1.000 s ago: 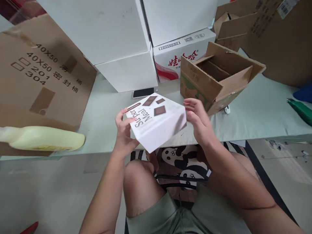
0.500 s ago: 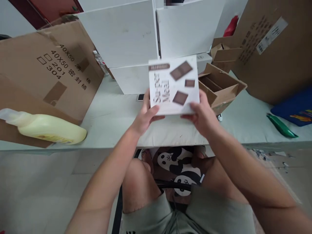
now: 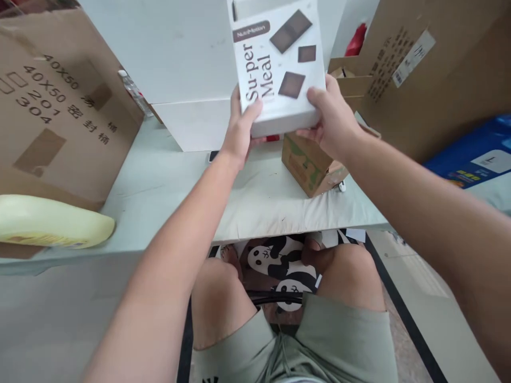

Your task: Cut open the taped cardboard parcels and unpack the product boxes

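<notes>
A white carton printed "Su-per Meal" (image 3: 285,64), with brown bar pictures on its face, is held up above the table. My left hand (image 3: 241,125) grips its lower left corner, the thumb on the printed face. At the lower right, my right hand (image 3: 333,119) grips it with the thumb on the front and fingers underneath. The carton tilts so that its lower side shows, and its top edge nears the upper frame border. Under my right hand stands a brown cardboard box (image 3: 309,162), its upper part hidden by hand and forearm.
Large white boxes (image 3: 167,48) stand behind the carton. Big brown cartons flank the table (image 3: 159,202), the left one (image 3: 59,106) near a yellow bottle (image 3: 56,223). A clear plastic bottle (image 3: 136,93) stands at back left; a blue container (image 3: 479,154) is at right.
Both hands have raised the white carton and tilted it, bringing its lower side into view. The camera view has shifted, and the brown box now shows its printed side.
</notes>
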A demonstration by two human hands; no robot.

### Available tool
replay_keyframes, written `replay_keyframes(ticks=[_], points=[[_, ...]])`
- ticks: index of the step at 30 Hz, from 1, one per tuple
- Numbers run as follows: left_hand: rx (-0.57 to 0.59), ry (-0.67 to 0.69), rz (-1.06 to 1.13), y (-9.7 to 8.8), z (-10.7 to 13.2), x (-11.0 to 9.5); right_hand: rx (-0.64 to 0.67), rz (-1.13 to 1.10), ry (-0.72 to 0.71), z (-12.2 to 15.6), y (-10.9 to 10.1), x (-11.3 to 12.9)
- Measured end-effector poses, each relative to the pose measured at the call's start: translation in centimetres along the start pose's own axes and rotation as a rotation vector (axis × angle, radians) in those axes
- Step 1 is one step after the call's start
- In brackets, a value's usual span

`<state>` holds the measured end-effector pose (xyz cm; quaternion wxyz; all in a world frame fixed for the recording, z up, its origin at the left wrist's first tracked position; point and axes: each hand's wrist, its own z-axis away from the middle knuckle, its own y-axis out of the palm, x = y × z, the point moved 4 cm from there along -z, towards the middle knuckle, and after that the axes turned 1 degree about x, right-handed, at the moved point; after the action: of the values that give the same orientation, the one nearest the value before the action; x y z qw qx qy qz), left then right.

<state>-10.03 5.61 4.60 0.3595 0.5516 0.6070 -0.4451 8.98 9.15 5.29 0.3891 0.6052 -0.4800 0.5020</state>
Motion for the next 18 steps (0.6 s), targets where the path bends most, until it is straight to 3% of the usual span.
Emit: replay_keyframes(ticks=[1,3,7,10,14,16,18], points=[[-0.067,0.059,0.136,0.1,2.3,0.6,0.097,0.024,-0.077,2.5,-0.4,-0.1],[-0.093,0.061,0.331,0.8,6.8,2.7,0.105,0.109,-0.15,7.5,-2.0,-0.9],[-0.121,-0.292,0.486,2.4,13.4,9.9,-0.235,0.046,-0.053,15.9,-6.6,-3.8],[-0.144,-0.464,0.474,3.3,15.0,14.2,-0.547,-0.081,-0.015,19.2,-10.9,-5.7],[-0.179,-0.533,0.479,4.1,14.1,16.7,-0.96,-0.167,0.101,18.1,-18.3,-8.9],[-0.189,-0.535,0.498,4.5,13.3,17.0,-1.047,-0.15,0.19,15.3,-21.6,-10.8],[-0.198,-0.534,0.515,4.7,12.4,17.2,-1.049,-0.122,0.229,11.4,-24.1,-12.6]])
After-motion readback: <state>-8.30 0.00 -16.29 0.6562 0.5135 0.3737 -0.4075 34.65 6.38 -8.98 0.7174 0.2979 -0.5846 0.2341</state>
